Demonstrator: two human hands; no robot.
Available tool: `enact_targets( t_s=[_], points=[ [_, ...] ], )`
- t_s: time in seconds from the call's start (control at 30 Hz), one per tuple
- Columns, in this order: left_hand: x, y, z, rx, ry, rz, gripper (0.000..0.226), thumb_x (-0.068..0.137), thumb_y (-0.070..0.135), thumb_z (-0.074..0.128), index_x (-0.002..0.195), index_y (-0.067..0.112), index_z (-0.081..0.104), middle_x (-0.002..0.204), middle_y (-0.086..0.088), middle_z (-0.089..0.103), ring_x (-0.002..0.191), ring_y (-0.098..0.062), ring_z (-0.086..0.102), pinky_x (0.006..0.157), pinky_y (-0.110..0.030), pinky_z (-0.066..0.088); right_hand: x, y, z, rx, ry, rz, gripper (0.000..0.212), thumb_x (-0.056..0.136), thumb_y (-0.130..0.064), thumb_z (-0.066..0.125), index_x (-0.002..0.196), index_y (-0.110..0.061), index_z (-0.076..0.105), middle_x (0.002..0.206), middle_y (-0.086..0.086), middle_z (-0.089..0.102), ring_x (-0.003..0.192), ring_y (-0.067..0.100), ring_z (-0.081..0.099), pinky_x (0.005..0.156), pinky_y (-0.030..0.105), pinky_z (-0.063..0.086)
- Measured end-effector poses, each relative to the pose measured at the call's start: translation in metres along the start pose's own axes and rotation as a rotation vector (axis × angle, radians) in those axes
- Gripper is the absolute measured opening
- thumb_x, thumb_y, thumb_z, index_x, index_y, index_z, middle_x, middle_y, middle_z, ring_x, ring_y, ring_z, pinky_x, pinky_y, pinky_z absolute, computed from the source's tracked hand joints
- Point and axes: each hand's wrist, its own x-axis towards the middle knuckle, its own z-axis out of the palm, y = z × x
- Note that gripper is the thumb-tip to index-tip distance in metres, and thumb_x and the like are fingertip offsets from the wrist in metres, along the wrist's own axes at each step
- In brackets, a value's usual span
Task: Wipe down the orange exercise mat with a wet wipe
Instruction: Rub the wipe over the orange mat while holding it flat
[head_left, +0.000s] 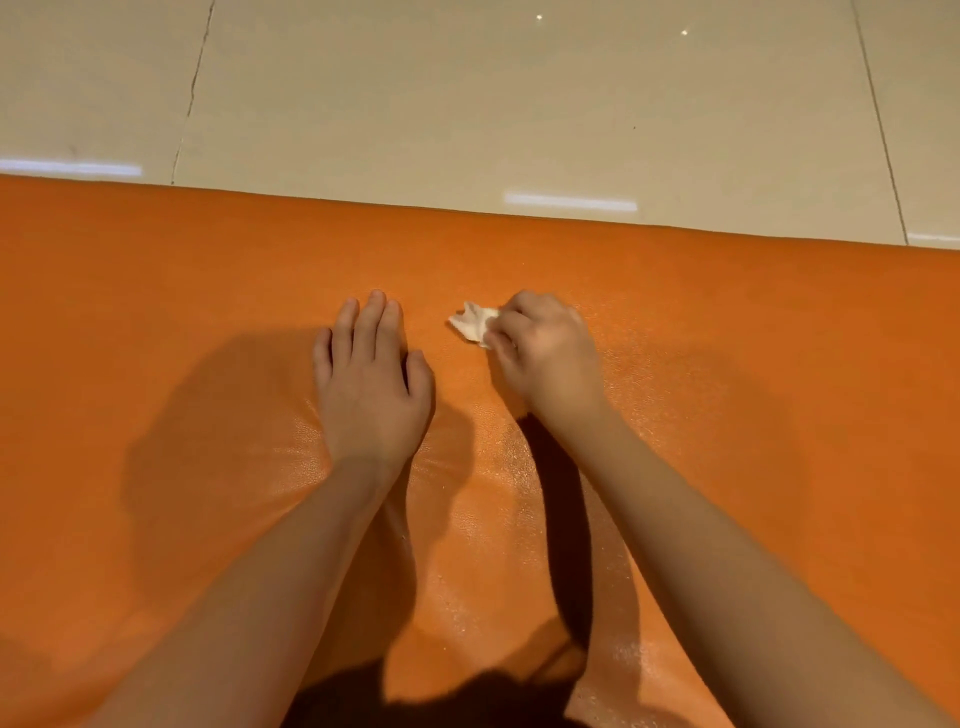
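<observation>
An orange exercise mat (727, 364) lies flat across a pale tiled floor (467, 104), filling the lower two thirds of the view from above. The person's left hand (371, 379) rests palm down on the mat, fingers straight and together, apparently steadying it. Just beside it, the right hand (545, 353) has its fingers curled around a small crumpled white wet wipe (474, 324), which pokes out at the fingertips and touches the mat near its middle. Shiny, damp-looking patches show on the mat near the forearms, while the strip by the far edge looks dull. To wipe well, it seems wise to press the wipe flat, use overlapping strokes toward the far edge, and keep the left hand firm so the mat does not slide.
</observation>
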Motion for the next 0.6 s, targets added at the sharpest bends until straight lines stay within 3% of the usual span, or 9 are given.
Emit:
enact_targets(
  t_s=[0.17,0.23,0.33,0.4,0.5,0.6],
  points=[
    [0.001,0.0,-0.002,0.0,-0.032,-0.006,0.056,0.095,0.033,0.034,0.145,0.01,0.043,0.154,-0.005,0.038,0.146,-0.022,0.022,0.119,-0.044,0.01,-0.007,0.02,-0.012,-0.05,0.216,0.379,0.014,0.075,-0.008,0.055,0.072,-0.001,0.068,0.082,0.017,0.062,0.074,0.036,0.057,0.063,0.04,0.044],
    [0.002,-0.001,-0.003,0.013,-0.029,-0.005,0.056,0.094,0.032,0.035,0.145,0.01,0.043,0.154,-0.005,0.038,0.146,-0.022,0.023,0.119,-0.043,0.011,-0.017,0.003,-0.01,0.004,0.203,0.323,0.015,0.075,-0.006,0.056,0.082,-0.003,0.069,0.079,0.017,0.061,0.071,0.035,0.056,0.061,0.037,0.042],
    [0.003,-0.002,-0.003,0.028,-0.003,0.012,0.055,0.093,0.031,0.037,0.143,0.008,0.046,0.152,-0.007,0.041,0.145,-0.025,0.027,0.119,-0.045,0.015,-0.035,-0.017,-0.008,0.006,0.023,0.036,0.027,0.077,-0.009,0.053,0.099,-0.006,0.069,0.077,0.013,0.059,0.069,0.031,0.054,0.057,0.033,0.041],
    [0.003,-0.004,-0.001,0.031,0.017,0.035,0.054,0.094,0.03,0.038,0.141,0.007,0.048,0.15,-0.009,0.044,0.143,-0.027,0.03,0.117,-0.047,0.018,-0.035,-0.011,-0.014,-0.021,-0.063,-0.041,0.023,0.075,-0.011,0.055,0.092,-0.008,0.071,0.078,0.012,0.058,0.069,0.031,0.055,0.057,0.034,0.043],
    [0.002,-0.007,0.001,0.046,0.053,0.07,0.051,0.094,0.028,0.041,0.137,0.005,0.051,0.146,-0.011,0.048,0.139,-0.03,0.036,0.115,-0.049,0.023,-0.037,0.012,-0.023,-0.119,0.023,0.137,0.02,0.074,-0.013,0.054,0.08,-0.008,0.072,0.077,0.013,0.058,0.069,0.033,0.057,0.056,0.033,0.041],
    [0.003,-0.008,0.003,0.035,0.059,0.068,0.051,0.093,0.028,0.041,0.137,0.005,0.051,0.145,-0.011,0.049,0.138,-0.031,0.037,0.114,-0.049,0.023,-0.047,0.006,-0.024,-0.116,0.14,0.339,0.021,0.074,-0.008,0.053,0.08,-0.003,0.073,0.077,0.016,0.059,0.067,0.034,0.055,0.055,0.033,0.039]
  ],
)
